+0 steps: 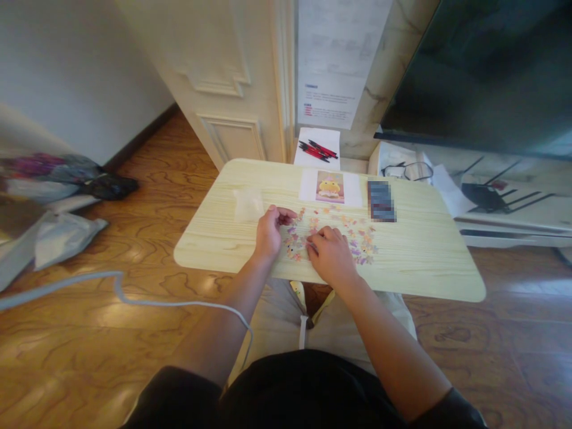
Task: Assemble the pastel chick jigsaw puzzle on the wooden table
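Many small jigsaw pieces (pixel 364 244) in purple, orange and pink lie loose on a pale wood-grain table (pixel 429 256). My left hand (pixel 270 229) rests at the left edge of the pieces, its fingers curled inward; whatever they hold is hidden. Over the middle of the spread, my right hand (pixel 330 253) is closed with its fingertips pointing left, and a small pale edge, seemingly of a jigsaw piece, shows at them. Behind the pieces is a picture card (pixel 330 187) with a yellow figure, lying on white paper (pixel 353 192).
A translucent plastic bag (pixel 248 204) lies left on the table, and a blurred-out phone-like object (pixel 381 201) lies right. Beyond the far edge are red-and-black pens (pixel 318 150) and a white box (pixel 397 161). A grey cable (pixel 179 302) crosses near my left forearm.
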A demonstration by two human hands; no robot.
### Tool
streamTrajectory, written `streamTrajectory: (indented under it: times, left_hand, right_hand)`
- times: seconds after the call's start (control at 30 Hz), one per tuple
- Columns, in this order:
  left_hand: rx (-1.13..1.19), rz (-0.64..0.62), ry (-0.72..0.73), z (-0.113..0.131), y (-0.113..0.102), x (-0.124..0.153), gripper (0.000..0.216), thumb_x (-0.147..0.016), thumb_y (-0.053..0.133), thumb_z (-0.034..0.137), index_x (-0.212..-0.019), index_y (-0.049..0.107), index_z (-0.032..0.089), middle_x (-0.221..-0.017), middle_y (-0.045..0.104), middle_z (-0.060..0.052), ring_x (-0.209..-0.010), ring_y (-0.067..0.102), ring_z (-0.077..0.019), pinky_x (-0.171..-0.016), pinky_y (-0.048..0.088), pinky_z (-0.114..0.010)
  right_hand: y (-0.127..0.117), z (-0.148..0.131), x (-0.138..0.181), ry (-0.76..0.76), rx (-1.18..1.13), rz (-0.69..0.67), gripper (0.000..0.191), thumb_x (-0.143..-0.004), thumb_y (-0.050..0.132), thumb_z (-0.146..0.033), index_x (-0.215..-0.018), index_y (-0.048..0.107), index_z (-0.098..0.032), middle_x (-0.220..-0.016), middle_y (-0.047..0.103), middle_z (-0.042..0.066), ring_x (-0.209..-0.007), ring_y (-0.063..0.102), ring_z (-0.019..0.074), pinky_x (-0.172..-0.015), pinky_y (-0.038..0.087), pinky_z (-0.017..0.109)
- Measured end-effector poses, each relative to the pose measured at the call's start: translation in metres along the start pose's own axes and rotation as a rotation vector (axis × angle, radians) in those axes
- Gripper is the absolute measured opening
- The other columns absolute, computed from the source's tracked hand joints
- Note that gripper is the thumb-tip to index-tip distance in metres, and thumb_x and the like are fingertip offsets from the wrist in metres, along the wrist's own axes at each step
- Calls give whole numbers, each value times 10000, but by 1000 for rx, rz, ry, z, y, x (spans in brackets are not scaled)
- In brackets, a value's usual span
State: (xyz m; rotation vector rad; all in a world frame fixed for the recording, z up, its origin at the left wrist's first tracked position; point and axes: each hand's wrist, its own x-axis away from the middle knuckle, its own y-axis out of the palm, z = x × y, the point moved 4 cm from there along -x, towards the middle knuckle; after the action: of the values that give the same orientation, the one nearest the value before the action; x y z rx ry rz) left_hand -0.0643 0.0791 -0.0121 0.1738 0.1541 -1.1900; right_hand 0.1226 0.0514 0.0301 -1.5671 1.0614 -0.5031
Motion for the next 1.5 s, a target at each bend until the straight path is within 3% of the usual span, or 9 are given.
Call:
streamTrajectory:
  times: [0.2,0.43,0.63,0.9,1.2,1.5]
  left_hand:
    - [-21,-5,-26,4,0,-1,710,-1010,217,701,-840,717,227,-843,727,-83,-823,670,-207,-793,560,-375]
    - [154,53,-82,4,2,0,662,-1000,324,683,-783,733,210,-827,727,-74,-792,649,-182,-787,530,-332]
    - [242,45,-73,1,2,1,625,-1025,376,632,-785,763,205,-805,721,-66,-779,633,-180,-786,509,-325]
    - [235,39,-81,2,2,1,619,-1017,365,617,-785,767,206,-807,713,-67,-780,618,-175,-784,494,-320]
    - [201,48,-103,1,1,1,642,-1023,345,641,-786,758,211,-825,720,-70,-791,628,-181,-796,500,-328]
    - [216,43,-89,0,2,0,649,-1031,345,632,-778,768,210,-805,711,-70,-778,621,-184,-783,496,-334]
  right_hand:
    - [-6,-4,9,-29,-54,-5,256,-1021,607,-352,-1214,740,-250,-1272,663,132,-1194,547,338,-974,490,514]
    - [2,-21,19,-189,-66,-82,456,-1056,534,-439,-1477,584,-270,-1575,555,59,-1490,355,361,-1213,270,607]
    - [6,-23,18,-186,-54,-95,483,-1039,557,-500,-1451,611,-252,-1591,548,52,-1502,343,383,-1231,221,625]
    - [3,-22,16,-181,-60,-95,448,-1077,491,-446,-1471,593,-259,-1583,557,41,-1508,343,363,-1240,210,624]
    - [-1,-13,18,-123,-57,-53,453,-1065,517,-464,-1450,619,-250,-1531,596,85,-1424,422,362,-1193,299,587]
    - [-4,-15,19,-123,-34,-86,473,-1066,491,-488,-1461,612,-259,-1562,568,84,-1469,380,372,-1212,285,598]
